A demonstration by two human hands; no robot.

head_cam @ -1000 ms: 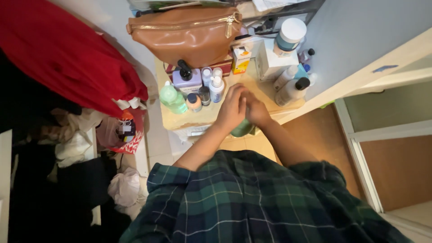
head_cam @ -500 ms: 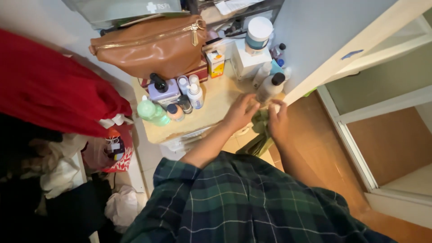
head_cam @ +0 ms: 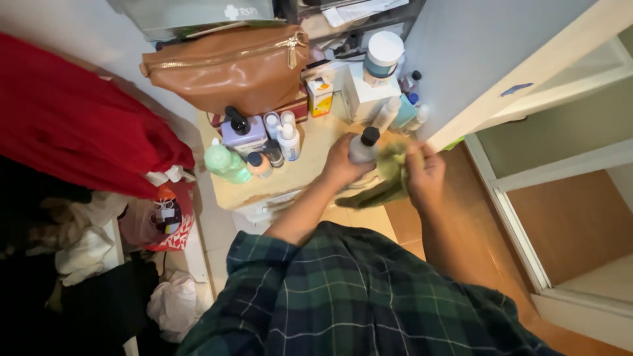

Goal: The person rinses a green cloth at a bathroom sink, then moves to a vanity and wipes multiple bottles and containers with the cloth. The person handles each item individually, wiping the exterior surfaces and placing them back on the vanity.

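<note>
Dark green plaid shirt (head_cam: 356,296), sleeves rolled

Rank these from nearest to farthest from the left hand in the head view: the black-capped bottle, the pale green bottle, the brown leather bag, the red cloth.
From the left hand:
1. Black-capped bottle, in its grip.
2. Pale green bottle, to the left on the small table.
3. Brown leather bag, up at the back of the table.
4. Red cloth, far left, off the table.

Soft indoor light, dark left corner, slight motion blur, wide-angle distortion.
</note>
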